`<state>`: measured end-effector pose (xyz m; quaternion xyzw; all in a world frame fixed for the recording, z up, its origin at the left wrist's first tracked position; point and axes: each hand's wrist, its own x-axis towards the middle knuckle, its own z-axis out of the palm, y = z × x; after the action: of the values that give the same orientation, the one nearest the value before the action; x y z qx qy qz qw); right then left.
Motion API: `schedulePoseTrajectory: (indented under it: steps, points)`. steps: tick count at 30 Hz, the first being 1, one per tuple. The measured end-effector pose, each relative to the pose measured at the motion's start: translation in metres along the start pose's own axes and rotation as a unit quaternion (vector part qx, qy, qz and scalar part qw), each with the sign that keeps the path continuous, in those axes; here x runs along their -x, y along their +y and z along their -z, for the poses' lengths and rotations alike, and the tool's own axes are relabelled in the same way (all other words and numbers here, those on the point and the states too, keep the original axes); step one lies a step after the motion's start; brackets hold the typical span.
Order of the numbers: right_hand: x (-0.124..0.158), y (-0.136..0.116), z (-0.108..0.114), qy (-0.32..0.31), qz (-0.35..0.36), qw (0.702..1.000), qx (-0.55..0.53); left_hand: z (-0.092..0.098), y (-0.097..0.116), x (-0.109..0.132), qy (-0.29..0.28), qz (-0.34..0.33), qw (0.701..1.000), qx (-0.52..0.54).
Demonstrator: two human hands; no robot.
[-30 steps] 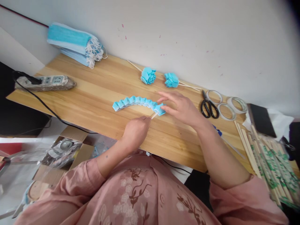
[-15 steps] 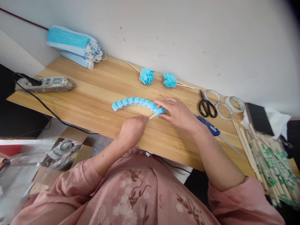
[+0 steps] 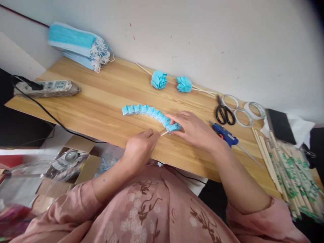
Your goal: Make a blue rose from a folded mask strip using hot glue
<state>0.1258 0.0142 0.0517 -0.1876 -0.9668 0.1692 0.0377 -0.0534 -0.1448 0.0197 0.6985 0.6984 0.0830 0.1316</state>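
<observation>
Wooden bench (image 3: 101, 98), blue folded strip (image 3: 144, 109) curving across its middle.
The strip's right end sits in my right grip (image 3: 194, 130), pinched between thumb and fingers, while its left end lies free on the wood. Just nearer my body, my left grip (image 3: 139, 145) is closed around a thin pale stick (image 3: 164, 133), whose tip meets that pinched end.

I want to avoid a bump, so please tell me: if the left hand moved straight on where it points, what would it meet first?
Beyond the stick it holds, the left hand would probably meet the folded blue strip at its right end, then the right hand; depth is unclear.
</observation>
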Motion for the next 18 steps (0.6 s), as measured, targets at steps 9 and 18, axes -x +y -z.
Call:
schedulePoseTrajectory:
  steps: [9,18]
  points:
    - [-0.003,-0.007,0.003,-0.017,-0.003,1.0,-0.004,-0.006,-0.003,0.008,0.027,-0.02,0.999,0.003]
    - [-0.01,0.005,-0.002,-0.03,-0.003,0.999,-0.018,-0.005,-0.005,0.005,0.011,-0.016,1.0,0.009]
